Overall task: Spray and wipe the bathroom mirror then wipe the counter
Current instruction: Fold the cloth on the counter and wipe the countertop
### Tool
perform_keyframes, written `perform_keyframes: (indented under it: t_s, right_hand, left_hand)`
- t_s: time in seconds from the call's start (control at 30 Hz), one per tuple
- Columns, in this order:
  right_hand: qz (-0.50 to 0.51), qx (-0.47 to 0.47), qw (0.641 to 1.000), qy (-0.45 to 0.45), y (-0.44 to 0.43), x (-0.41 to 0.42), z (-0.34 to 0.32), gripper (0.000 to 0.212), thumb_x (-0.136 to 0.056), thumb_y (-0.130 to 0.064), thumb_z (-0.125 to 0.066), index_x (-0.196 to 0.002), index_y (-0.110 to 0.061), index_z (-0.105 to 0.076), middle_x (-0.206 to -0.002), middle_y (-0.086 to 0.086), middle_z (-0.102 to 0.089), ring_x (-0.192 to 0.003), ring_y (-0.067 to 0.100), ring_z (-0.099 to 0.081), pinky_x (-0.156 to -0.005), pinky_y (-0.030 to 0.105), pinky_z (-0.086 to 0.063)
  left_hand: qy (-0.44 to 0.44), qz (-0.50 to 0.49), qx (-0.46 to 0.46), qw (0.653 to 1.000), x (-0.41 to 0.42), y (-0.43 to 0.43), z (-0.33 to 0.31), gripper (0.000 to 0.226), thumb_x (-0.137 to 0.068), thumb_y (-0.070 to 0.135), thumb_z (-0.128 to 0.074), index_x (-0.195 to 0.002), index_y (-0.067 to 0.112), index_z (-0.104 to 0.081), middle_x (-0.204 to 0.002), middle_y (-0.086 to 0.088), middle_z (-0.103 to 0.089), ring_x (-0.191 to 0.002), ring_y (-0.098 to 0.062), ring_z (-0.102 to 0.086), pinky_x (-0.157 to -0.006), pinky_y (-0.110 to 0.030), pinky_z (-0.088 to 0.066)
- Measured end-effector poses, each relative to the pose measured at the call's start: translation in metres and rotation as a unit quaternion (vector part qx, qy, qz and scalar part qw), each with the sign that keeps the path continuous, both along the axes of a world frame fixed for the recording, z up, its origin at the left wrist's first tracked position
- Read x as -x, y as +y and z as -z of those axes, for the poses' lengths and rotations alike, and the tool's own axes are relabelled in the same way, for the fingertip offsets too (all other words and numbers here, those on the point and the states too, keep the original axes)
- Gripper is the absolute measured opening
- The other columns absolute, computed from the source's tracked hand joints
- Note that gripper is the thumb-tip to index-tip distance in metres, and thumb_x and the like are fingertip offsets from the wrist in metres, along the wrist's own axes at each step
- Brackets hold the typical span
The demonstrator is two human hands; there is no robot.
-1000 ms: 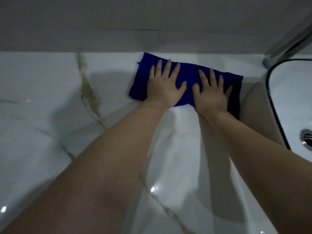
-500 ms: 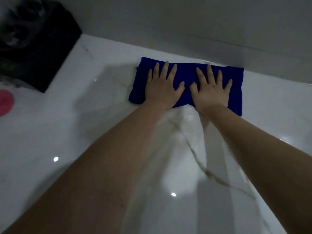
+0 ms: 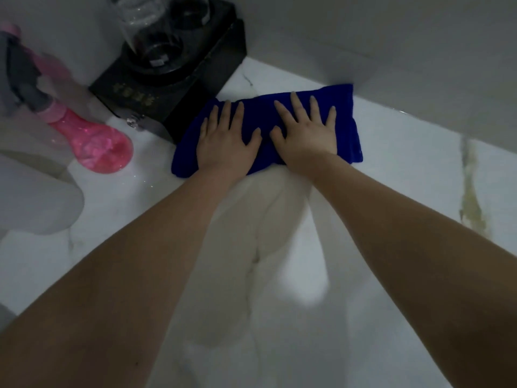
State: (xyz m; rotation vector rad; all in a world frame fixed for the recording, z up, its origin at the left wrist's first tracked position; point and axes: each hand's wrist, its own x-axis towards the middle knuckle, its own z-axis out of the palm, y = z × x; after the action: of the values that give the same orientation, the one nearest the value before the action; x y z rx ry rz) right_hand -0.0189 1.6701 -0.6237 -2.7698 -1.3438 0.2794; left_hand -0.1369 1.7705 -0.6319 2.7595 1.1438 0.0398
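A folded dark blue cloth (image 3: 345, 119) lies flat on the white marble counter (image 3: 405, 175), close to the back wall. My left hand (image 3: 226, 141) presses on the cloth's left half with fingers spread and straight. My right hand (image 3: 306, 130) presses flat on its right half beside it, thumbs almost meeting. The cloth's left end touches or nearly touches a black tray. A pink spray bottle (image 3: 86, 135) with a dark trigger head stands on the counter at the left. The mirror is out of view.
A black tray (image 3: 179, 79) holding upturned clear glasses (image 3: 156, 32) sits in the back left corner. A pale rounded object (image 3: 33, 197) lies at the left edge. A grey tiled wall (image 3: 391, 46) bounds the counter behind the cloth.
Both hands have slid the cloth leftward along the back of the counter, away from the sink. The tray, glasses and pink bottle have come into view; the sink has left it.
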Motion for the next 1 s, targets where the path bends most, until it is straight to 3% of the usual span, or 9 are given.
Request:
perform_keyframes:
  t_s: [0.27,0.5,0.77,1.0]
  right_hand:
    - [-0.036,-0.028,0.999,0.017,-0.025,0.035,0.0,0.057,-0.099,-0.052,-0.015,-0.153,-0.035,-0.01,-0.162,-0.002,-0.003,-0.149,0.026,0.002,-0.116,0.053,0.01]
    - [-0.004,-0.05,0.999,0.022,-0.097,0.026,-0.001,0.055,-0.099,-0.052,-0.02,-0.152,-0.038,-0.015,-0.162,-0.004,-0.008,-0.149,0.023,-0.001,-0.116,0.05,0.011]
    - [0.155,-0.018,0.988,0.014,-0.275,-0.033,-0.002,0.056,-0.098,-0.054,-0.019,-0.152,-0.04,-0.01,-0.162,-0.006,-0.002,-0.149,0.022,0.002,-0.118,0.05,0.008]
    - [0.337,-0.001,0.941,0.022,-0.441,-0.026,-0.004,0.057,-0.097,-0.056,-0.018,-0.151,-0.043,-0.007,-0.162,-0.009,-0.001,-0.149,0.019,0.004,-0.119,0.048,0.007]
  left_hand:
    - [0.027,-0.022,-0.014,0.999,0.024,-0.027,-0.002,0.064,-0.099,0.047,-0.023,-0.153,0.016,-0.007,-0.16,-0.009,-0.005,-0.147,-0.026,-0.001,-0.119,-0.04,0.001]
    - [0.065,-0.006,-0.01,0.998,0.009,-0.093,-0.007,0.067,-0.098,0.052,-0.02,-0.153,0.018,-0.002,-0.16,-0.009,0.001,-0.147,-0.028,0.004,-0.119,-0.043,0.003]
    - [0.064,0.144,0.005,0.988,-0.081,-0.24,-0.01,0.07,-0.096,0.057,-0.018,-0.153,0.022,0.001,-0.16,-0.006,0.004,-0.147,-0.029,0.007,-0.118,-0.045,0.005]
    - [0.063,0.299,0.03,0.952,-0.124,-0.395,-0.011,0.072,-0.094,0.059,-0.019,-0.153,0.023,0.0,-0.16,-0.004,0.006,-0.146,-0.028,0.009,-0.119,-0.045,0.006]
